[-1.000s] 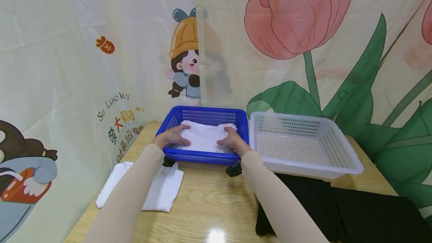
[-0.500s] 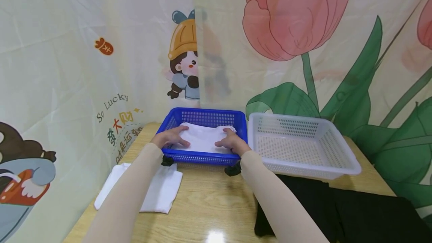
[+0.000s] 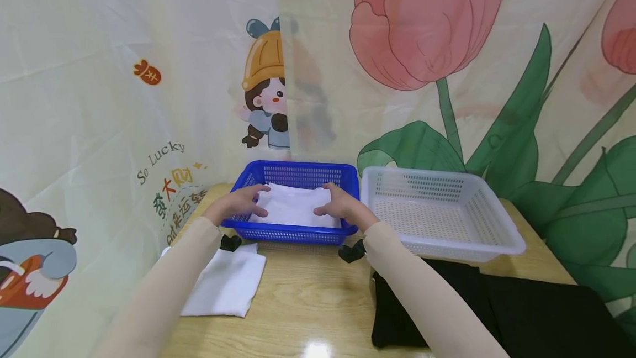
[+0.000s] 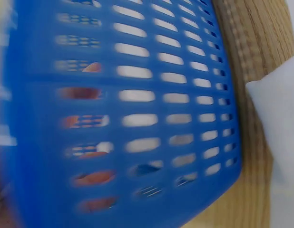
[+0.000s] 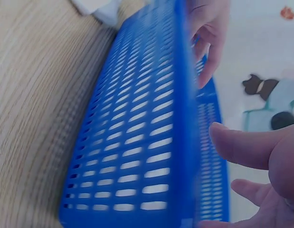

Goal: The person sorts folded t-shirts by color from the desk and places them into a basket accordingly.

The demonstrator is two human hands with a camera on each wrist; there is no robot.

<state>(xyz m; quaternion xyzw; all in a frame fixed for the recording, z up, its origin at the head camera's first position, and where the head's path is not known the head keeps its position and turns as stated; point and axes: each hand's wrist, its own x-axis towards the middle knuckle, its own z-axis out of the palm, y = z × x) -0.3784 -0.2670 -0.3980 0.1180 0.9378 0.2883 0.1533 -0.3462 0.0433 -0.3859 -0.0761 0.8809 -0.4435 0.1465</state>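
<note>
A folded white cloth (image 3: 293, 206) lies flat in the blue plastic basket (image 3: 293, 233). My left hand (image 3: 239, 203) is over the basket's left side, its fingers spread beside the cloth. Over the right side is my right hand (image 3: 343, 204), thumb and fingers apart and holding nothing. In the right wrist view, the right thumb (image 5: 247, 147) shows above the basket rim, with the left hand (image 5: 211, 35) beyond. The left wrist view is filled by the blurred basket wall (image 4: 147, 85); bits of fingers and white cloth show through its slots.
Another folded white cloth (image 3: 226, 283) lies on the wooden table (image 3: 303, 291) at left, partly behind the left sleeve. A white plastic basket (image 3: 489, 250) stands right of the blue one. Black folded cloth (image 3: 541, 308) lies at front right. A printed curtain (image 3: 328, 26) hangs behind.
Both hands have drawn apart from the cloth, the left one leftward, the right one slightly up and rightward. The cloth stays in the blue basket. The head view has shifted slightly.
</note>
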